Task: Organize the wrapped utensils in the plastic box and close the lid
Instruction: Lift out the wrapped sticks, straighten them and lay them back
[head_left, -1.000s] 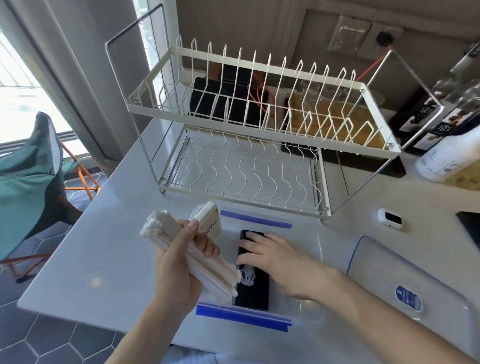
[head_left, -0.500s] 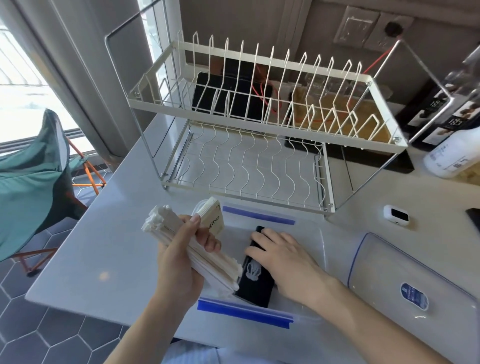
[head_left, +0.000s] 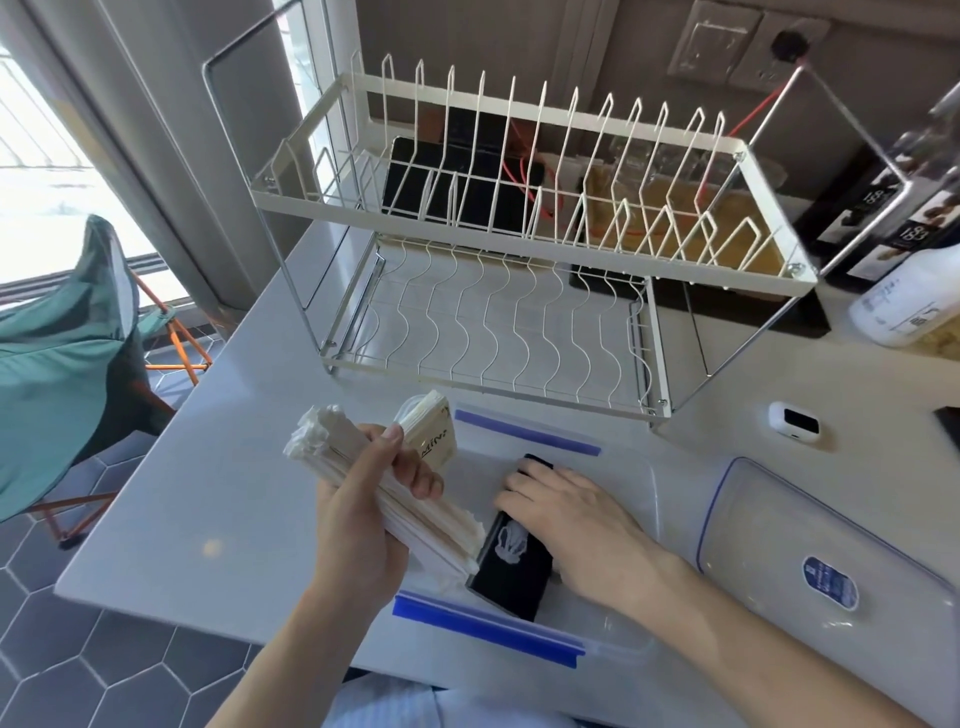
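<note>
My left hand (head_left: 363, 525) grips a thick bundle of white paper-wrapped utensils (head_left: 332, 457), held slanted above the left edge of the clear plastic box (head_left: 631, 486). The box has blue clip flaps at its near and far sides. A small cream packet (head_left: 434, 436) leans inside the box's far left corner. My right hand (head_left: 566, 514) lies flat in the box, pressing on a black wrapped pack (head_left: 517, 564) with a white drawing. The clear lid (head_left: 831, 551), blue-rimmed with a blue label, lies on the counter to the right of the box.
A white wire dish rack (head_left: 519, 249) stands just behind the box. A small white device (head_left: 792, 421) and a white bottle (head_left: 914, 301) sit to the right. The counter's left edge drops to a tiled floor with a teal folding chair (head_left: 57, 322).
My right hand has slid the black pack a little to the right and turned it more slanted inside the box. My left hand keeps its hold on the bundle.
</note>
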